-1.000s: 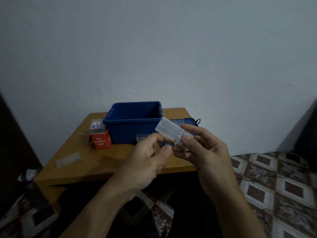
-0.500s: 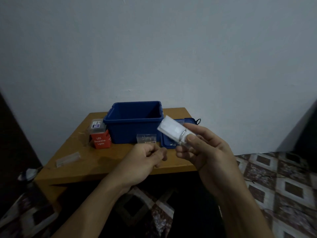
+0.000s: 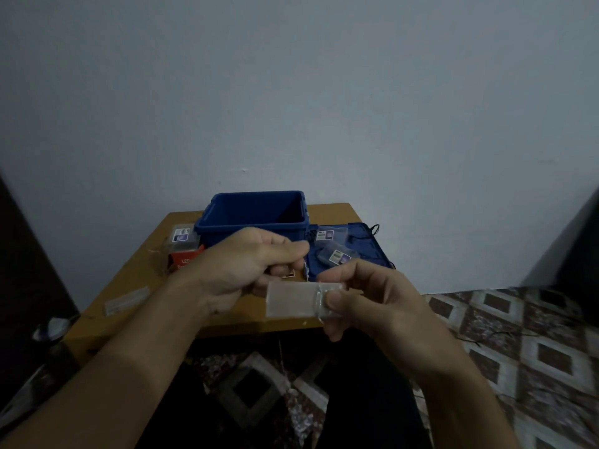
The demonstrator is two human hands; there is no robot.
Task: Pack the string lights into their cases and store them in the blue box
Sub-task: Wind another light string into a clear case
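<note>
Gripping the clear case [image 3: 290,301] by its 3 o'clock end, the right hand [image 3: 366,303] is holding it level; the left hand [image 3: 246,264] is pinching a string light [image 3: 305,272] at its 12 o'clock

Single head-worn wide-angle view, facing forward and down. Left hand [image 3: 246,264] and right hand [image 3: 372,296] close in the foreground; counter [image 3: 136,273] just beyond; wall [image 3: 291,92] behind.
</note>
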